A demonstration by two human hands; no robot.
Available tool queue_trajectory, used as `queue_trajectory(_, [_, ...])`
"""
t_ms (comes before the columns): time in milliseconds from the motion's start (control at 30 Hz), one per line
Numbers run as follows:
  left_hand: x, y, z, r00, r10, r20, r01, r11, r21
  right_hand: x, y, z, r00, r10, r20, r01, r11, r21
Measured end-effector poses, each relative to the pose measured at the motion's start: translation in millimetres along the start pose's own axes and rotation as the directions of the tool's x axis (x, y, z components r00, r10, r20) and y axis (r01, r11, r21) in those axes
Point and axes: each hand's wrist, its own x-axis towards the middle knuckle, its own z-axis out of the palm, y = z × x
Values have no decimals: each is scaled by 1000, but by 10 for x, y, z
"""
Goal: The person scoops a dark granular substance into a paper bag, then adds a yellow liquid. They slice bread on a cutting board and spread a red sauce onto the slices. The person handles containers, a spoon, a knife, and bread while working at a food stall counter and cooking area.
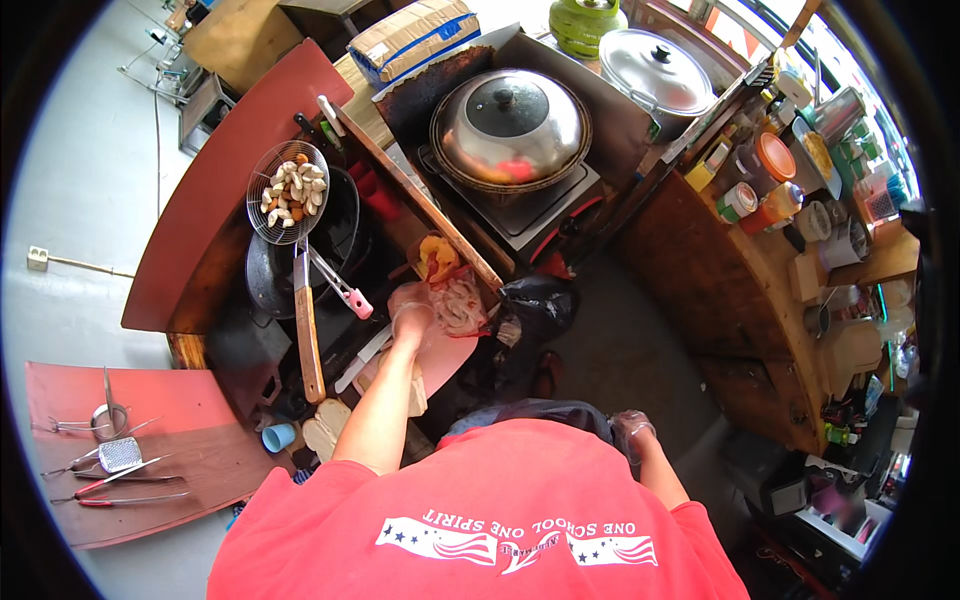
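Observation:
My left hand (pixel 412 311), in a clear plastic glove, reaches over a pink cutting board (pixel 448 360) and touches or lies close beside an open plastic bag of pale food pieces (pixel 459 304); its fingers are blurred. A knife (pixel 364 361) lies left of my wrist, near slices of bread (pixel 328 427). Beyond is a yellow-orange food item (pixel 437 257). My right hand (pixel 634 431), also gloved in plastic, hangs low beside my hip, its fingers partly hidden. A wire skimmer (pixel 288 193) holding pale and brown food pieces rests over a black wok (pixel 274 277), with pink-tipped tongs (pixel 341 289) beside it.
A lidded pan (pixel 511 127) sits on a stove ahead, behind a wooden divider (pixel 416 195). A large lidded pot (pixel 656 71) and green gas cylinder (pixel 586 26) stand farther back. Jars and bottles crowd the right wooden counter (pixel 780 300). Graters and tongs lie on the left red board (pixel 187 450).

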Motion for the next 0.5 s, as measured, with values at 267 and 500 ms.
queue_trajectory(267, [-50,-78,204,953,-300,-37,254,860,-443,-199,-102,-95,995,33,90,-7,959,-283])
queue_trajectory(500, [12,-167,378,952,-305,-14,270,861,-431,-203,-89,-108,991,59,122,-14,939,-345])
